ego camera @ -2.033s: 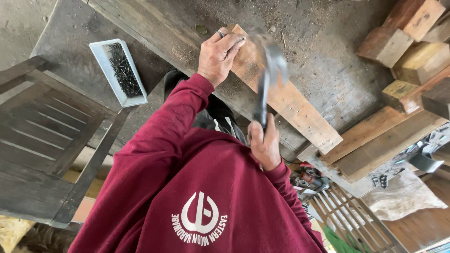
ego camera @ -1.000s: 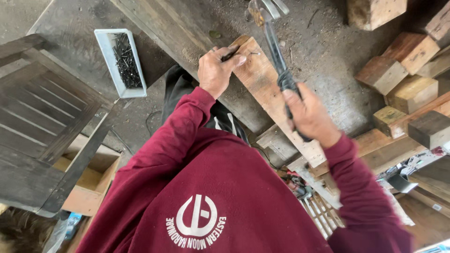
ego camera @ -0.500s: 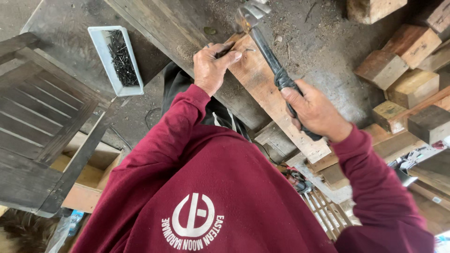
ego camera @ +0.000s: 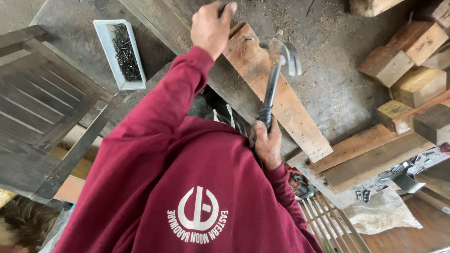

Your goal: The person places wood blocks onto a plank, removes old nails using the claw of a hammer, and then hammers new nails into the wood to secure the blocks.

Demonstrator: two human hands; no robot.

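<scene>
Right hand point(ego camera: 267, 145) clenched round claw hammer point(ego camera: 276, 70) handle, head raised above plank point(ego camera: 276, 98). Left hand point(ego camera: 211, 26) pinches something at plank's far end, likely nail, hidden. Strike squarely, keep fingers clear, start with light taps.

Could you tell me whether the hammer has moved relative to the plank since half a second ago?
Yes. The hammer has swung back from the plank's far end toward the person.

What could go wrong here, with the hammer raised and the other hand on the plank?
1. The left hand rests on the plank near the nail; the hammer in the right hand might strike fingers.
2. A glancing blow could bend the nail or send it flying.
</scene>
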